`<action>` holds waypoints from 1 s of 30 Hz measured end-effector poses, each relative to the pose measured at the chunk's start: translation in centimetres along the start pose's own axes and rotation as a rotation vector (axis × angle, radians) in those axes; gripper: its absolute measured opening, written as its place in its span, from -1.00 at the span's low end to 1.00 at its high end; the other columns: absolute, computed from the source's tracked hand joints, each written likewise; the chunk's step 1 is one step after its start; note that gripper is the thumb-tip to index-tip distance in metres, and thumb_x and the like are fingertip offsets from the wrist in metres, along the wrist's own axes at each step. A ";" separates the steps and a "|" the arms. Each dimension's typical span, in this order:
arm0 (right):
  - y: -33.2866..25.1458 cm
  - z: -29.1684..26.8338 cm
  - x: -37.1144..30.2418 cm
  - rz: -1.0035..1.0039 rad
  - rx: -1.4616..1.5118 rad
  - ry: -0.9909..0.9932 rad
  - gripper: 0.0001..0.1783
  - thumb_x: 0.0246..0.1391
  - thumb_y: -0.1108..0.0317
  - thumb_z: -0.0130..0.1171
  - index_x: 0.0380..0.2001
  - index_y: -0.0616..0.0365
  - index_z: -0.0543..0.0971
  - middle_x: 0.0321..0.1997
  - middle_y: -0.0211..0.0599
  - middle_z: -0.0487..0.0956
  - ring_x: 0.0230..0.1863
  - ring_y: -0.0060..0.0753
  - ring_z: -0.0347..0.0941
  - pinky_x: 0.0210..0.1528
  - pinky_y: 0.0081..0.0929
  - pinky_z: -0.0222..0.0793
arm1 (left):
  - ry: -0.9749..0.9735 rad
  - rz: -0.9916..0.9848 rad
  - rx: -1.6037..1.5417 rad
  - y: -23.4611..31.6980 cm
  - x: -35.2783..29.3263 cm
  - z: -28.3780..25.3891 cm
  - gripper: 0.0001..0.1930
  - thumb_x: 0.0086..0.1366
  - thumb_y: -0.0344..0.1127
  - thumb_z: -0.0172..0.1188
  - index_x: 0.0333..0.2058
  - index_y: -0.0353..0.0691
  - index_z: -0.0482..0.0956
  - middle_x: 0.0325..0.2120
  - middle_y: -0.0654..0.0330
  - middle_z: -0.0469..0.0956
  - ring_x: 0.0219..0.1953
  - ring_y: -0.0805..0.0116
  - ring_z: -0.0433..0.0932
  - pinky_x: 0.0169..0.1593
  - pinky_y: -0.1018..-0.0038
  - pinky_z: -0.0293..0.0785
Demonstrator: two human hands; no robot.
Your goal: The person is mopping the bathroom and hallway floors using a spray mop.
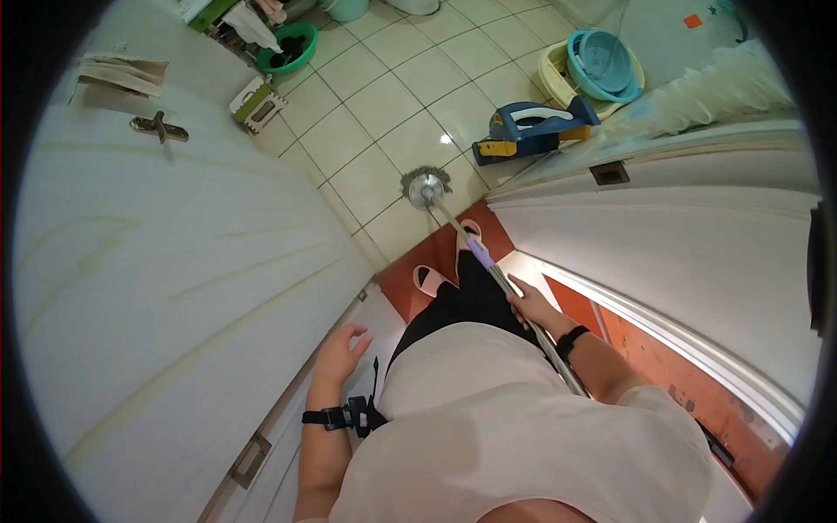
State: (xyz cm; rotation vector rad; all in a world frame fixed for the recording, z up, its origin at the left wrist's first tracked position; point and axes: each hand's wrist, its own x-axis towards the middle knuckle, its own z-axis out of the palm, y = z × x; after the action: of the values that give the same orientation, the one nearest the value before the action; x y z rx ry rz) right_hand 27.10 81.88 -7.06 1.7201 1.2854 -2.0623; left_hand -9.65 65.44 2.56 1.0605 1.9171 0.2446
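Note:
My right hand [528, 307] is wrapped round the metal pole of a mop [489, 261], just below a lilac grip section. The pole runs back along my right side. At its far end a round silver disc with dark grey fringe rests on the tiles just past the doorway. My left hand [343, 350] hangs beside my body near the white door, fingers loosely bent and apart from the thumb, holding nothing. Black straps sit on both forearms, the left one with a small device.
A white door [192, 261] with a metal handle stands at the left. Beyond the reddish threshold [403, 277] lies a cream tiled floor [357, 144]. A blue and yellow mop bucket [532, 131], stacked basins [602, 65] and a green basin [289, 48] stand there. The door frame [663, 200] edges my right.

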 end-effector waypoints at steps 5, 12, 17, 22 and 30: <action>-6.1 -0.1 10.3 -0.137 0.283 0.079 -0.31 0.05 0.40 -0.05 0.22 -0.02 -0.04 -0.67 -0.31 0.37 -0.78 -0.48 0.27 -0.82 -0.51 0.23 | -0.009 -0.098 0.019 -0.2 -1.0 -1.0 -0.70 0.12 -0.16 0.10 -0.27 -0.26 0.48 -0.28 0.06 0.51 -0.18 0.13 0.46 -0.12 0.39 0.36; -15.1 -3.0 11.5 -0.166 0.164 0.051 -0.38 0.05 0.32 -0.09 0.20 0.02 0.05 -0.71 -0.40 0.32 -0.77 -0.55 0.26 -0.75 -0.52 0.24 | 0.053 -0.134 -0.085 0.1 -2.0 -1.2 -0.69 0.13 -0.18 0.10 -0.25 -0.30 0.47 -0.26 0.03 0.50 -0.16 0.14 0.46 -0.11 0.39 0.35; -12.7 -5.7 4.2 -0.100 -0.256 -0.028 -0.38 0.07 0.33 -0.11 0.21 -0.02 0.02 -0.67 -0.38 0.32 -0.75 -0.53 0.29 -0.75 -0.52 0.29 | 0.140 -0.076 -0.099 -1.5 -1.5 -0.3 -0.71 0.17 -0.18 0.08 -0.22 -0.26 0.46 -0.32 0.13 0.53 -0.21 0.33 0.48 -0.15 0.47 0.36; -11.3 -4.4 0.4 0.096 -0.290 -0.136 -0.40 0.08 0.33 -0.10 0.21 -0.08 0.05 -0.63 -0.35 0.35 -0.74 -0.53 0.29 -0.74 -0.49 0.30 | 0.128 -0.166 -0.257 -0.5 0.9 -1.2 -0.74 0.18 -0.22 0.08 -0.24 -0.26 0.46 -0.34 0.17 0.53 -0.21 0.37 0.47 -0.14 0.48 0.35; -12.3 -4.0 2.6 0.096 -0.016 -0.126 -0.37 0.04 0.41 -0.05 0.21 -0.04 0.06 -0.65 -0.36 0.36 -0.77 -0.56 0.25 -0.77 -0.53 0.25 | 0.021 -0.054 -0.083 4.0 7.0 -5.7 -0.71 0.16 -0.16 0.08 -0.24 -0.26 0.47 -0.31 0.06 0.52 -0.20 0.18 0.47 -0.13 0.39 0.35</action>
State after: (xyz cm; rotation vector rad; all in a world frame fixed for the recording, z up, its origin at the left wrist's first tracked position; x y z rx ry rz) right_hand 21.63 93.17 -2.99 1.5851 1.1564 -2.0632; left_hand -13.42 74.52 3.66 0.9533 1.9345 0.3026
